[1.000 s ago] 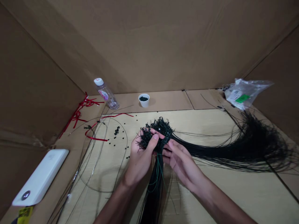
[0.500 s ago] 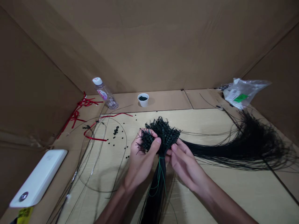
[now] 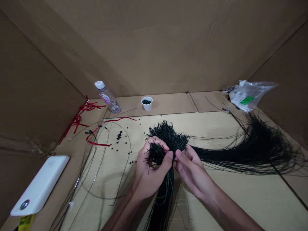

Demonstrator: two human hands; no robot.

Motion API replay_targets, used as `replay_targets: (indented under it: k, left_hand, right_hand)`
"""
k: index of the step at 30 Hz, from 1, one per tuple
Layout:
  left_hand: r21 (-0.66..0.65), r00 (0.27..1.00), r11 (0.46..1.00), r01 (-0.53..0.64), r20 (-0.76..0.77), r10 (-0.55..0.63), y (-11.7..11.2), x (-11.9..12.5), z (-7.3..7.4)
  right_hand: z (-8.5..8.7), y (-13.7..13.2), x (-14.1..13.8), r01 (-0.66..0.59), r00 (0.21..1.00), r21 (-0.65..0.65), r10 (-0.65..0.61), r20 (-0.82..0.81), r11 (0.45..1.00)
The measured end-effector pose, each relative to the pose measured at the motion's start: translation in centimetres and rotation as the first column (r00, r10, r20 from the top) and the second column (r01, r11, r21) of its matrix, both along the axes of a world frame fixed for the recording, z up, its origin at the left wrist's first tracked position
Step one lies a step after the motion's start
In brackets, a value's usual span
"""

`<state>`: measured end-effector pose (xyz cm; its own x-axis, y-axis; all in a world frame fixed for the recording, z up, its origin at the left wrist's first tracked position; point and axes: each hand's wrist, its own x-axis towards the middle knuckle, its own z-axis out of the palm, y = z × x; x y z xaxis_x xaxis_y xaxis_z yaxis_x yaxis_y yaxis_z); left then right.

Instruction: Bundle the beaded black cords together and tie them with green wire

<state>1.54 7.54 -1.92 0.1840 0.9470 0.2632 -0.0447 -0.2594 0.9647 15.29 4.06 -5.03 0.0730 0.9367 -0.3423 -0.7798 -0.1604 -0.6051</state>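
A thick bundle of black cords with small bead-like ends stands up between my hands, tied lower down with a thin green thread. My left hand is closed round one tuft of the beaded ends, thumb pressed across it. Beside it my right hand pinches the bundle just under the other tuft with thumb and fingers. The bundle's stem runs down toward me between my forearms. A long spread of loose black cords fans out to the right on the wooden board.
Brown cardboard walls enclose the work area. A small white cup of dark beads and a clear bottle stand at the back. Red ribbons, scattered beads and loose cords lie left. A white power bank sits front left, a plastic bag back right.
Both hands have slid a little toward me and to the right with the bundle. The left thumb has closed further over its tuft, splitting the beaded ends more clearly in two.
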Motion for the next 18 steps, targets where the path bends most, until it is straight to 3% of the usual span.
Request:
replay_targets:
  k: [6, 13, 18]
  left_hand:
    - [-0.160, 0.994, 0.987, -0.025, -0.111, 0.008, 0.36, 0.20, 0.14]
    - [-0.323, 0.999, 0.947, 0.002, -0.037, -0.014, 0.50, -0.20, 0.21]
    - [-0.360, 1.000, 0.933, -0.007, -0.025, -0.002, 0.54, -0.30, 0.08]
  right_hand:
    - [-0.05, 0.12, 0.03, 0.018, 0.993, 0.031, -0.021, 0.115, 0.999]
    - [-0.34, 0.22, 0.13, -0.013, 0.970, 0.101, -0.012, 0.245, 0.995]
    - [-0.43, 0.19, 0.31, -0.018, 0.953, 0.150, -0.028, 0.301, 0.989]
